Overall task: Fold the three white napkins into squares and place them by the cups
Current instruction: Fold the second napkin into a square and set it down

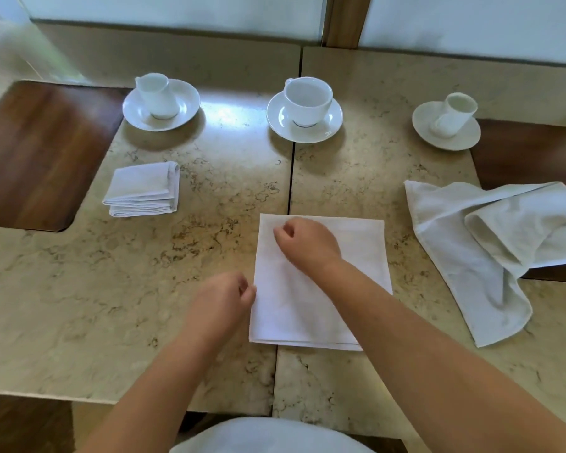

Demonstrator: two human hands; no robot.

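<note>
Three napkins [321,282] (one folded small), three cups [307,99], three saucers [304,120].

One head-worn wide-angle view looks forward and steeply down, close over the table [79,289], cups toward twelve o'clock

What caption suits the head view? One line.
Both hands pinch a half-folded napkin; one folded napkin done, one crumpled napkin waiting.

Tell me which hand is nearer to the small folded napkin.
Left. The left hand is right of and nearer the viewer than the folded napkin; the right hand is farther right.
</note>
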